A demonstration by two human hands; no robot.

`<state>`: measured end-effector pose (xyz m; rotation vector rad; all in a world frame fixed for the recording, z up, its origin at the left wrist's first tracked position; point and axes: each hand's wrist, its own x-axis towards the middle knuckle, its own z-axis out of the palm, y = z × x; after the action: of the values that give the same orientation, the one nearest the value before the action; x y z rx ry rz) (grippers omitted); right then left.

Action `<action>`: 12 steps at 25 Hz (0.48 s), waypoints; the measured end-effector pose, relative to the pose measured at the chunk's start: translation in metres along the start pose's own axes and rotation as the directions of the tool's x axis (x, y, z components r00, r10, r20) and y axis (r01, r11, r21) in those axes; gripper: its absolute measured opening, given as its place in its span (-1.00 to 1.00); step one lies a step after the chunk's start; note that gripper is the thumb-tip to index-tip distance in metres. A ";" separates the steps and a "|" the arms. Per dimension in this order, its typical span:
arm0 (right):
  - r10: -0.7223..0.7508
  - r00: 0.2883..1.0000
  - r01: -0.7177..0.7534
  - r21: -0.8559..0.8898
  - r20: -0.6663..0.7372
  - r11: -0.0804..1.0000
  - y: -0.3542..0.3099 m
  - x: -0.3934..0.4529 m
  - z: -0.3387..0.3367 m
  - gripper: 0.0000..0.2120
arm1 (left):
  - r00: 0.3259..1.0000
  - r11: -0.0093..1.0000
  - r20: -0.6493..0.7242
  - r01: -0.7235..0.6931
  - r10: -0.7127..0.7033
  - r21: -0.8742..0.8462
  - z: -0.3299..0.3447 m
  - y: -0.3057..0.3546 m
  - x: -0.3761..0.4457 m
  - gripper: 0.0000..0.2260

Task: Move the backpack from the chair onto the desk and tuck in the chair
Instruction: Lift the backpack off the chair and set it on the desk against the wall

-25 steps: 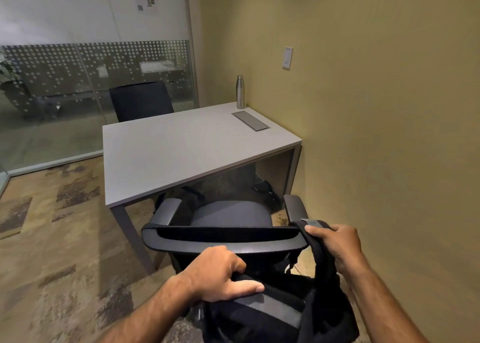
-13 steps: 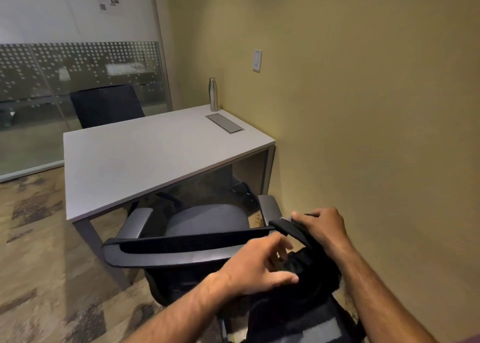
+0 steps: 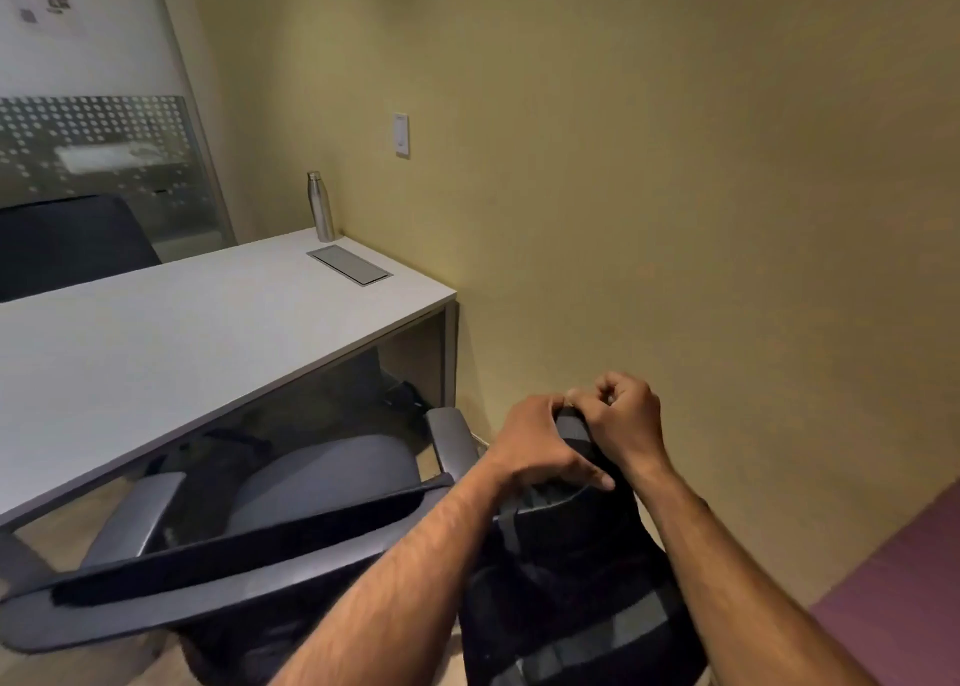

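Observation:
A black backpack (image 3: 571,581) with grey straps hangs at the lower right, beside the right end of the chair's backrest. Both hands grip its top loop: my left hand (image 3: 540,446) from the left, my right hand (image 3: 623,420) from the right, fingers curled shut. The grey office chair (image 3: 322,472) stands in front of me, facing the desk, its seat bare and its backrest rim nearest to me. The white desk (image 3: 171,332) stretches behind the chair, to the left and further away.
A steel bottle (image 3: 321,207) and a grey cable hatch (image 3: 349,264) sit at the desk's far right corner by the yellow wall (image 3: 675,191). A second dark chair (image 3: 67,243) stands behind the desk, before a frosted glass partition. A purple surface (image 3: 893,592) lies at the lower right.
My left hand left the backpack's body and joined the right hand on the top loop. The backpack rose beside the chair's right end, and the view swung right.

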<state>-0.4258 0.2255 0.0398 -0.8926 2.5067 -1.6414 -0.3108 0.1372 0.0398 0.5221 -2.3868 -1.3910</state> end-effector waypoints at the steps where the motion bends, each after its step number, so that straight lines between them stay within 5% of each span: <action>1: 0.043 0.999 -0.041 0.106 -0.016 0.994 0.005 0.003 -0.006 -0.73 | 0.998 0.998 -0.064 0.021 -0.024 -0.059 0.011 0.004 0.002 -0.52; 3: 0.112 0.994 -0.110 0.243 0.005 0.964 0.022 0.001 -0.021 -0.70 | 0.983 0.983 -0.162 0.061 -0.089 -0.175 0.024 0.008 0.010 -0.52; 8: 0.268 0.961 -0.269 -0.003 -0.069 0.963 0.107 -0.023 -0.066 -0.11 | 0.962 0.964 -0.237 0.069 -0.132 -0.256 0.038 0.014 0.036 -0.47; 12: 0.428 0.902 -0.426 0.043 -0.050 0.904 0.146 -0.042 -0.079 0.06 | 0.928 0.938 -0.312 0.093 -0.203 -0.334 0.054 0.021 0.058 -0.46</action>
<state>-0.4807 0.3532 -0.0603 -0.2582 2.4678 -1.5659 -0.3896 0.1608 0.0386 0.7975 -1.8393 -1.5599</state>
